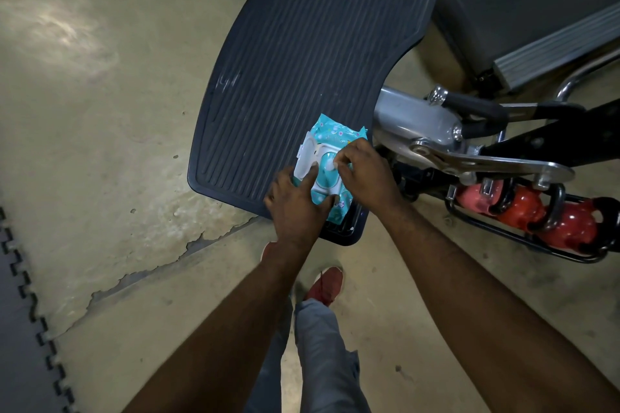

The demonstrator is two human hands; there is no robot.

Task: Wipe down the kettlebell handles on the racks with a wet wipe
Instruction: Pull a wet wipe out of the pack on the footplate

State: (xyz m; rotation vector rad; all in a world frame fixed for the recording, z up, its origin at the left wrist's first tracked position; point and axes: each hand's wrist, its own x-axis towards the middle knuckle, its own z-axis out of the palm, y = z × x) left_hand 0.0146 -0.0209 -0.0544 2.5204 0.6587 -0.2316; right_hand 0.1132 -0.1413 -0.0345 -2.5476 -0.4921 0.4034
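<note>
A teal pack of wet wipes (335, 132) lies on the near corner of a ribbed black platform (302, 60), its white flip lid (307, 157) open to the left. My left hand (295, 204) holds the pack down, fingers curled round its near end. The fingertips of my right hand (364, 171) pinch a white wipe (330, 165) at the pack's opening. Red kettlebells (523, 208) with black handles (553, 208) sit in a low black rack (523, 238) on the floor at right.
A grey and chrome machine arm (436, 131) juts out just right of the pack, above the rack. A dark padded bench (523, 10) fills the upper right. Beige concrete floor (100, 111) spreads left, with interlocking black mats (20, 329) at the lower left. My red shoes (325, 285) stand below.
</note>
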